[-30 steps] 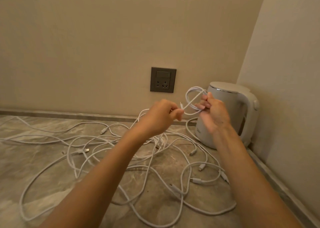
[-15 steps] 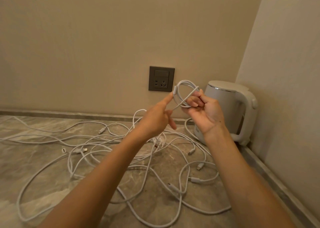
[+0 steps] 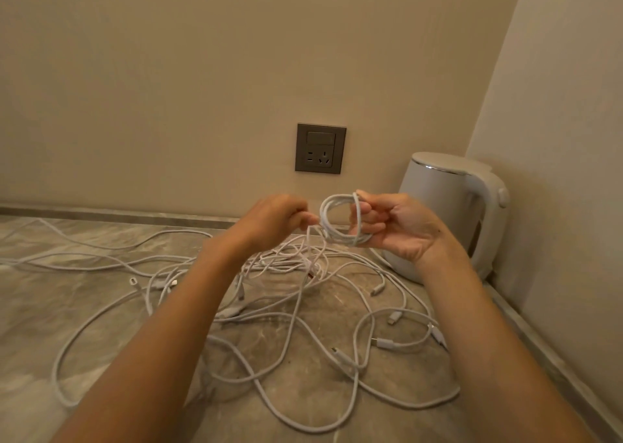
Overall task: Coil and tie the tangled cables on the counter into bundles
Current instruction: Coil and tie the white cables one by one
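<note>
A small coil of white cable (image 3: pixel 332 218) hangs in the air over the counter, and my right hand (image 3: pixel 392 225) grips its right side with curled fingers. My left hand (image 3: pixel 276 218) pinches the strand that leaves the coil's left edge and drops down to the counter. Below both hands, several tangled white cables (image 3: pixel 290 311) with plug ends lie spread across the grey marbled counter (image 3: pixel 67 308). One long loop reaches out to the left (image 3: pixel 101 328).
A white electric kettle (image 3: pixel 451 213) stands in the right corner, close behind my right hand. A dark wall socket (image 3: pixel 320 148) sits on the back wall above the counter. The side wall closes off the right.
Both hands have come lower. The coil in my right hand has gained loops and looks rounder. My left hand moved from pointing beside the coil to pinching the trailing strand.
</note>
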The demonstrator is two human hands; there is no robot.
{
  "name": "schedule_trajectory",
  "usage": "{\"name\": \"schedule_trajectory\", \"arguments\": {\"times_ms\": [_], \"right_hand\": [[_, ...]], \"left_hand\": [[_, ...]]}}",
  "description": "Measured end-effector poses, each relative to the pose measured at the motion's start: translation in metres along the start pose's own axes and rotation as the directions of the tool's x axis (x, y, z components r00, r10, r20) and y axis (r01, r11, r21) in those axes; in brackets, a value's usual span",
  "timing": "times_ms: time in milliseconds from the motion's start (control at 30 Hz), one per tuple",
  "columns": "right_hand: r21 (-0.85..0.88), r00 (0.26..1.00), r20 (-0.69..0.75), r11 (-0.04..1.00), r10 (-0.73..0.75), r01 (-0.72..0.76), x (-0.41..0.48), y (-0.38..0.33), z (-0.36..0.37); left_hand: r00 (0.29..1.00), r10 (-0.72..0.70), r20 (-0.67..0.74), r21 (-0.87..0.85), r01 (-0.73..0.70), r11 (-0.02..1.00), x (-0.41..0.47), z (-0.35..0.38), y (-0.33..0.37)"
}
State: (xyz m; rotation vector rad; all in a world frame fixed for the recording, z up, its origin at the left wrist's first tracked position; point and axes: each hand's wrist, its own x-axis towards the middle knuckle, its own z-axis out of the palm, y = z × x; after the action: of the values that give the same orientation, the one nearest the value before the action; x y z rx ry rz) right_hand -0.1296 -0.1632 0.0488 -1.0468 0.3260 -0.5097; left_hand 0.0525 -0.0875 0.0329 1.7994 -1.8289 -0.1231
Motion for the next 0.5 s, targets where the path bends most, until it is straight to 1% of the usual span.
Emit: {"name": "schedule_trajectory", "arguments": {"times_ms": [33, 100, 167, 200, 267, 333, 400, 500], "right_hand": [[-0.125, 1.000, -0.004, 0.992, 0.024, -0.025, -0.004, -0.002, 0.002], [-0.356, 0.997, -0.028, 0.932, 0.070, -0.075, -0.006, 0.001, 0.011], [-0.521, 0.990, -0.108, 0.842, 0.096, -0.138, -0.002, 0.005, 0.016], [-0.570, 0.983, -0.162, 0.805, 0.084, -0.163, 0.001, 0.007, 0.018], [-0.656, 0.967, -0.256, 0.732, 0.011, -0.183, 0.005, 0.008, 0.020], [-0.769, 0.941, -0.317, 0.612, -0.115, -0.184, 0.007, 0.008, 0.022], [-0.844, 0.911, -0.330, 0.509, -0.247, -0.167, 0.006, 0.006, 0.025], [-0.906, 0.851, -0.322, 0.395, -0.414, -0.151, 0.002, 0.003, 0.028]], "left_hand": [[0.999, -0.034, -0.006, -0.035, 0.034, 0.999, 0.001, -0.001, -0.001], [0.997, -0.073, -0.021, -0.087, 0.070, 0.994, 0.000, -0.005, 0.000], [0.997, -0.072, -0.018, -0.133, 0.069, 0.989, 0.000, -0.007, 0.006], [0.997, -0.069, -0.018, -0.152, 0.065, 0.986, -0.001, -0.008, 0.009], [0.998, -0.058, -0.028, -0.172, 0.053, 0.984, -0.002, -0.011, 0.014], [0.998, -0.039, -0.045, -0.194, 0.030, 0.981, -0.004, -0.013, 0.020], [0.998, -0.024, -0.059, -0.240, 0.010, 0.971, -0.006, -0.014, 0.027], [0.999, -0.014, -0.052, -0.360, -0.006, 0.933, -0.008, -0.011, 0.039]]}}
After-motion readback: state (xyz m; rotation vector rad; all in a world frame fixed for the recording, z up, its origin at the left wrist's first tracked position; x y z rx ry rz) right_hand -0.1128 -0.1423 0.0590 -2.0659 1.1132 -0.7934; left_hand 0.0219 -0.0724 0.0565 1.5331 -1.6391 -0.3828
